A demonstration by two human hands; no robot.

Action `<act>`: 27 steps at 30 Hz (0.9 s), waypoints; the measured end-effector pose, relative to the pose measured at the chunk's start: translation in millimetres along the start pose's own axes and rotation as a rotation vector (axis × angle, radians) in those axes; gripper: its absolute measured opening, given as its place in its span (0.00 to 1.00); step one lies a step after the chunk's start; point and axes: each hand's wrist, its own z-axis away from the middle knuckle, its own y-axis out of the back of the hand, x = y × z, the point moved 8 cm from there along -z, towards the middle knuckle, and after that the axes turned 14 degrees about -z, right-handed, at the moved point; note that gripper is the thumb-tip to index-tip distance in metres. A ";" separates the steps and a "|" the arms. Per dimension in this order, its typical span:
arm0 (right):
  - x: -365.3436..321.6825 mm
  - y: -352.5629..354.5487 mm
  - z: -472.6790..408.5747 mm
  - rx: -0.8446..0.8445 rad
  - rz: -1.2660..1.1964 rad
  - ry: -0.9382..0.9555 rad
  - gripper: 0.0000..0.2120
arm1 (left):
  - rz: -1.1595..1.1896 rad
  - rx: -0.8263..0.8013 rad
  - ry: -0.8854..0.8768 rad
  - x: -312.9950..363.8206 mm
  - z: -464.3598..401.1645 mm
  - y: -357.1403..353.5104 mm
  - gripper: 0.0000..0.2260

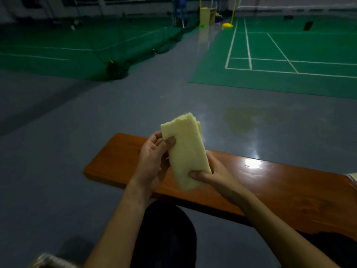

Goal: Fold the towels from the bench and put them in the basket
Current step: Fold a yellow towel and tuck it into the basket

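Fingers (170, 141) of the left hand (152, 159) pinch the pale yellow towel's (185, 149) far corner; the right hand (208, 176) grips its near end above the tabletop (270, 182). Folding looks nearly finished; next, probably one more fold, then finding the basket, not clearly visible.

**Soft cloth, shiny wood**

The towel (186, 149) is pale yellow cloth, soft and fuzzy, with a matt, slightly rough nap. It is folded into thick layers. The desk (260, 182) is reddish-brown wood, smooth and glossy, with a bright white spot of light shining on its top. The floor (77, 151) is grey, smooth and a bit shiny, and it shows faint reflections. The green court mat (289, 47) looks flat and matt, with painted white lines. A dark green net (135, 51) of thin mesh hangs loosely to the floor.
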 end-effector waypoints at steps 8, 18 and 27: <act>35.8 -174.4 -22.8 -0.332 -0.157 -0.154 0.33 | -0.117 0.268 -0.036 49.4 84.7 144.1 0.21; 104.5 -331.0 -8.6 -0.449 0.184 -0.018 0.23 | -0.215 0.797 -0.041 16.9 227.5 342.8 0.12; 207.6 -432.0 13.4 -0.611 0.457 -0.132 0.24 | -0.323 1.128 0.081 -60.9 325.7 450.9 0.11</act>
